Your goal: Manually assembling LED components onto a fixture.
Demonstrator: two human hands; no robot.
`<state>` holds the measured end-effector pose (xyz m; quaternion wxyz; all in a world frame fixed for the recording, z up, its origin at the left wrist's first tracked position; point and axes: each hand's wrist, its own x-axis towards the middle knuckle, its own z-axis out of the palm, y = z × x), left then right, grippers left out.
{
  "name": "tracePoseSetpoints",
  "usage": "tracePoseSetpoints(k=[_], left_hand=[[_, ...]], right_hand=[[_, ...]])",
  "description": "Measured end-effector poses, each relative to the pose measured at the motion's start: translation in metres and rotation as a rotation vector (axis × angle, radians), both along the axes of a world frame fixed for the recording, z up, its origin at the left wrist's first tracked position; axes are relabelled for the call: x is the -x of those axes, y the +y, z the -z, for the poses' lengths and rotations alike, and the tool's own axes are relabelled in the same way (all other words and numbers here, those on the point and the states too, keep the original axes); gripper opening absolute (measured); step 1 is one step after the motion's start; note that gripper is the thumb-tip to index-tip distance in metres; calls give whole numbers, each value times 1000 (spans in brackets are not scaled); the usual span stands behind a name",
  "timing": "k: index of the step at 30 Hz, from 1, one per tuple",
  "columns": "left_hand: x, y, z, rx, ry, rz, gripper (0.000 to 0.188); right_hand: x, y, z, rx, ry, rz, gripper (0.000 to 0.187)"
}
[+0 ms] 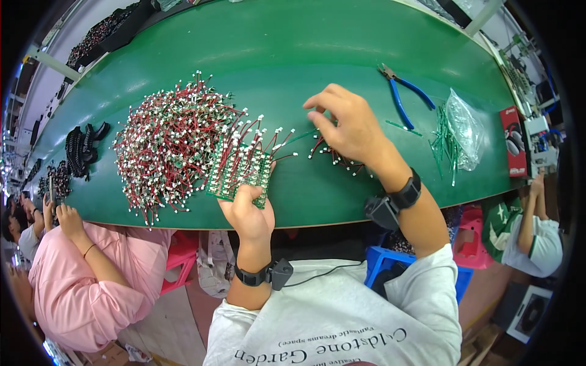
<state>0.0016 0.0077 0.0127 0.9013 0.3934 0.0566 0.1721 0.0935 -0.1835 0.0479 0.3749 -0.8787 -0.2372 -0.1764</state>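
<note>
My left hand (249,210) grips the lower edge of a green circuit board panel (241,172), thumb on top. Rows of small white connectors and red wires stand up from the panel. To the right, my right hand (348,125) is raised over the table, its fingers curled and thumb and forefinger a little apart. A thin green strip (298,137) runs between the panel and this hand; I cannot tell whether it touches either one. Below my right hand, partly hidden by it, lies a small group of red-wired pieces (337,157).
A large heap of red-wired boards (177,146) covers the table left of the panel. Blue-handled cutters (400,94), green strips (445,143), a clear plastic bag (465,131) and a red box (514,143) lie right. A person in pink (91,274) sits at left.
</note>
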Motion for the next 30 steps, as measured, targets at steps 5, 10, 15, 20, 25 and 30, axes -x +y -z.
tracePoseSetpoints(k=[5,10,15,20,25,30], left_hand=[[-2,-1,1,-30,47,8,70],[-4,4,-2,83,12,94,70],[-3,5,-2,85,33,136,75],[-2,0,-5,-39,82,163,71],[1,3,-2,-56,117,162,55],[1,2,3,-41,90,166,49]], right_hand=[[-7,-12,12,263,23,86,7],[-9,-7,7,194,-93,35,6],[31,25,-29,-215,13,-232,6],[49,47,-15,-143,3,-339,13],[41,53,5,-36,30,-263,15],[38,55,13,-8,38,-262,16]])
